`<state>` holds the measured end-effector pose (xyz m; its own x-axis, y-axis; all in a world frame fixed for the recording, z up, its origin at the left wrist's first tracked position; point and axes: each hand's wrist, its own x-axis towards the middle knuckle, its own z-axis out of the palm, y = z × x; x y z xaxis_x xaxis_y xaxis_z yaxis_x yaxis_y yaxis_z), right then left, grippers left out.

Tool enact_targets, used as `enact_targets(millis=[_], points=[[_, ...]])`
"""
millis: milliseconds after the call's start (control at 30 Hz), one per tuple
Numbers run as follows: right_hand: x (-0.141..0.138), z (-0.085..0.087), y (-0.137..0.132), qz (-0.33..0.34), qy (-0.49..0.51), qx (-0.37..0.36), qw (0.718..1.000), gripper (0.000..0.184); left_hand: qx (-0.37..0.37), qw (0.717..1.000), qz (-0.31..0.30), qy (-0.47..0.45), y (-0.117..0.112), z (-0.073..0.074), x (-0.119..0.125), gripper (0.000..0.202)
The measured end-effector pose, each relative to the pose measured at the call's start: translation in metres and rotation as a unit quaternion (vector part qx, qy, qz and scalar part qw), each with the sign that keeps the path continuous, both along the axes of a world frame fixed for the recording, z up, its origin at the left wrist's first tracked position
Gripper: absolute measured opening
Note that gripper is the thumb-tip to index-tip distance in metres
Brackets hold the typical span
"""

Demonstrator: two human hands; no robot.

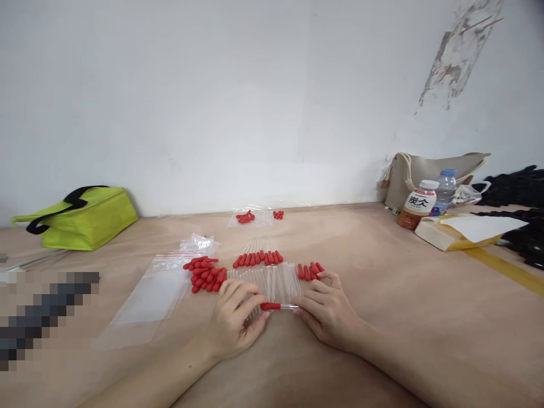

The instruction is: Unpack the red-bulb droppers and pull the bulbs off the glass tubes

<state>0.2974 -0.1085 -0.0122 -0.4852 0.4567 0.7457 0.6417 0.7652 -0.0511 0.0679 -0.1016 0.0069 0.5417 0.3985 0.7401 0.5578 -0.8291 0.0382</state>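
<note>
Between my two hands a red rubber bulb (pixel 271 306) sits at the end of a thin clear tube (pixel 289 306), held level like a dropper. The fingertips of my left hand (pixel 237 317) are closed on the bulb end, while my right hand (pixel 327 310) pinches the tube's other end. Just beyond lies a row of loose clear tubes (pixel 276 281), partly hidden by my hands. A heap of red bulbs (pixel 206 275) is beside my left hand, and several more bulbs (pixel 309 271) lie by my right. Farther back, droppers with red bulbs (pixel 257 259) are fanned out.
Clear zip bags (pixel 148 289) lie at left, near a lime-green bag (pixel 91 218). Small bags with red pieces (pixel 245 216) rest by the wall. At right are a brown drink bottle (pixel 419 205), a water bottle (pixel 446 190), an open box (pixel 442 233) and a beige bag (pixel 402 175).
</note>
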Motion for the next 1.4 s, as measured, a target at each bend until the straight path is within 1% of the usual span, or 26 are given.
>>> enact_targets(millis=[67, 167, 200, 300, 533, 633, 700, 800, 867, 967, 1033, 1133, 1200, 1267, 1400], points=[[-0.001, 0.002, -0.002, 0.002, -0.011, -0.015, 1.000, 0.016, 0.006, 0.999, -0.008, 0.039, -0.002, 0.003, 0.004, 0.020], [-0.001, 0.005, -0.006, 0.014, -0.027, -0.016, 0.999, 0.017, 0.020, 0.997, -0.019, 0.075, -0.004, 0.006, 0.008, 0.011], [-0.001, 0.006, -0.007, 0.016, -0.031, -0.012, 0.999, 0.018, 0.022, 0.997, -0.021, 0.077, -0.004, 0.005, 0.008, 0.008], [0.001, 0.007, -0.010, 0.019, -0.042, 0.003, 0.999, 0.019, 0.025, 0.997, -0.025, 0.074, -0.004, 0.002, 0.007, 0.011], [0.002, 0.008, -0.014, 0.039, -0.055, 0.030, 0.997, 0.015, 0.040, 0.994, -0.037, 0.090, -0.006, -0.001, 0.002, 0.011], [0.007, 0.009, -0.015, 0.045, -0.050, 0.030, 0.997, 0.015, 0.044, 0.994, -0.044, 0.091, -0.006, -0.001, 0.000, 0.012], [0.013, 0.009, -0.014, 0.036, -0.037, 0.021, 0.998, 0.017, 0.037, 0.996, -0.042, 0.073, -0.004, 0.000, -0.006, 0.012], [0.022, 0.010, -0.007, -0.017, 0.018, -0.001, 1.000, 0.016, -0.005, 0.999, -0.002, 0.033, 0.004, 0.008, -0.020, 0.015], [0.023, 0.011, 0.000, -0.058, 0.070, -0.017, 0.996, 0.016, -0.052, 0.997, 0.054, 0.007, 0.015, 0.018, -0.031, 0.020], [0.017, 0.016, 0.013, -0.087, 0.117, -0.050, 0.988, 0.018, -0.136, 0.979, 0.152, 0.005, 0.040, 0.036, -0.050, 0.028], [0.010, 0.020, 0.021, -0.086, 0.111, -0.069, 0.988, 0.020, -0.197, 0.961, 0.194, 0.022, 0.058, 0.048, -0.061, 0.030], [-0.003, 0.023, 0.033, -0.079, 0.070, -0.067, 0.992, 0.021, -0.281, 0.932, 0.226, 0.030, 0.079, 0.061, -0.073, 0.032], [-0.012, 0.023, 0.040, -0.082, 0.045, -0.047, 0.995, 0.021, -0.305, 0.921, 0.243, 0.026, 0.086, 0.066, -0.076, 0.031], [-0.021, 0.019, 0.044, -0.086, 0.025, -0.030, 0.995, 0.020, -0.310, 0.917, 0.248, 0.031, 0.087, 0.067, -0.077, 0.029], [-0.033, 0.011, 0.045, -0.085, 0.010, -0.026, 0.996, 0.019, -0.317, 0.915, 0.243, 0.066, 0.085, 0.062, -0.078, 0.024]])
